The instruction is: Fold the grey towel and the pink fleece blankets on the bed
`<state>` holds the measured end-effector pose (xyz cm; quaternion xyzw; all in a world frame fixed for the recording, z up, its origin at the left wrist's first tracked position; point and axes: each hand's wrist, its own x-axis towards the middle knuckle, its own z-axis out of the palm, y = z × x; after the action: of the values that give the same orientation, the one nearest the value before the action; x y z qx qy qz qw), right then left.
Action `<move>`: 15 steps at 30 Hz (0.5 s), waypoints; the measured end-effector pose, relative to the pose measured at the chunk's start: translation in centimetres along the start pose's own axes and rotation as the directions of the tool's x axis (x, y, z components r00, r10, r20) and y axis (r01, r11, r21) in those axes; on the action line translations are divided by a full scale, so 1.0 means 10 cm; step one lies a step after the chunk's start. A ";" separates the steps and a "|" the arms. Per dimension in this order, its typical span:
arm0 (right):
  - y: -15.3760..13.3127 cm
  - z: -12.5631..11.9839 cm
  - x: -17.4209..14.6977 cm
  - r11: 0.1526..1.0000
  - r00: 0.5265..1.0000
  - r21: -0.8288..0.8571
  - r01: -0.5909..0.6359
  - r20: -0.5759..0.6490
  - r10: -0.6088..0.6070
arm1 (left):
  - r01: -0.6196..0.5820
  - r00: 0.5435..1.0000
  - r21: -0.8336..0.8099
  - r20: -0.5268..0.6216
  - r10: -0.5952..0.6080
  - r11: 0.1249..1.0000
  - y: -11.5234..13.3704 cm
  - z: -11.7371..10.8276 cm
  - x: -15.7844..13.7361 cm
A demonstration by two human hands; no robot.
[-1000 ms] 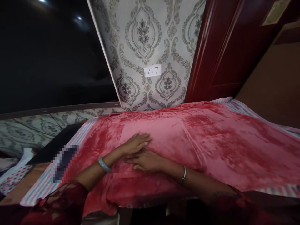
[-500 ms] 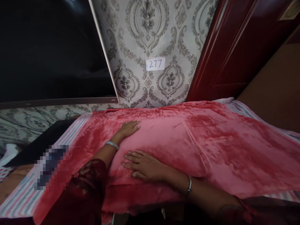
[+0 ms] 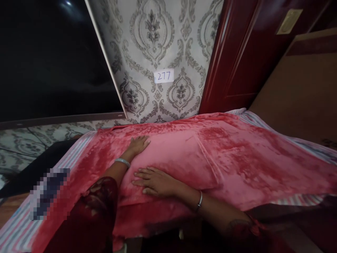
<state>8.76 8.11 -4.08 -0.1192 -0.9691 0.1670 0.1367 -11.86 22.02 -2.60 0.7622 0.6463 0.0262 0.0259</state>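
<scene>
A plush pink-red blanket point(image 3: 244, 165) is spread over the surface before me. On it lies a smooth pink cushion-like folded piece point(image 3: 173, 151) with a double seam along its right side; I cannot tell whether it is a pillow or folded cloth. My left hand point(image 3: 139, 144) rests flat at its upper left edge, fingers spread. Nearer to me, my right hand point(image 3: 155, 182) presses palm down on its lower left part, fingers apart. Neither hand grips anything. Each wrist wears a silvery bangle.
Under the blanket, a striped cloth point(image 3: 75, 149) shows at the edges. A large dark screen point(image 3: 52, 63) stands at the left back. Patterned wallpaper behind carries a paper label point(image 3: 164, 76) reading 277. A dark red door point(image 3: 237, 52) and a brown panel point(image 3: 302, 95) are at the right.
The camera view has shifted a little, so the scene sits further left. Both hands stay flat on the pink piece in nearly the same places.
</scene>
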 end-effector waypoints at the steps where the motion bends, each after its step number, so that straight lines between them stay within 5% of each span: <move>1: 0.00 0.00 0.01 1.000 1.000 0.000 -0.002 -0.005 0.002 | 0.008 1.000 0.023 0.000 -0.008 1.000 0.03 -0.03 0.00; 6: -0.06 -0.10 -0.08 0.999 1.000 -0.046 -0.006 -0.019 0.006 | 0.049 0.999 0.108 -0.015 -0.048 0.993 0.19 -0.22 -0.08; 9: -0.09 -0.27 -0.33 0.997 0.998 -0.068 -0.020 -0.066 0.015 | -0.130 0.989 0.081 -0.056 0.135 0.988 0.46 -0.26 -0.21; 13: -0.03 -0.48 -0.79 0.993 0.983 -0.083 -0.088 -0.170 0.073 | -0.550 0.835 -0.068 -0.011 0.550 0.833 1.00 -0.19 -0.37; 15: 0.05 -0.51 -0.99 0.988 0.975 -0.098 -0.121 -0.198 0.100 | -0.641 0.759 -0.124 0.048 0.650 0.758 1.22 -0.10 -0.40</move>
<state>19.70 7.27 -1.86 -0.1959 -0.9509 0.1086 0.2134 -0.58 16.09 -0.70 0.9363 0.3402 0.0322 0.0816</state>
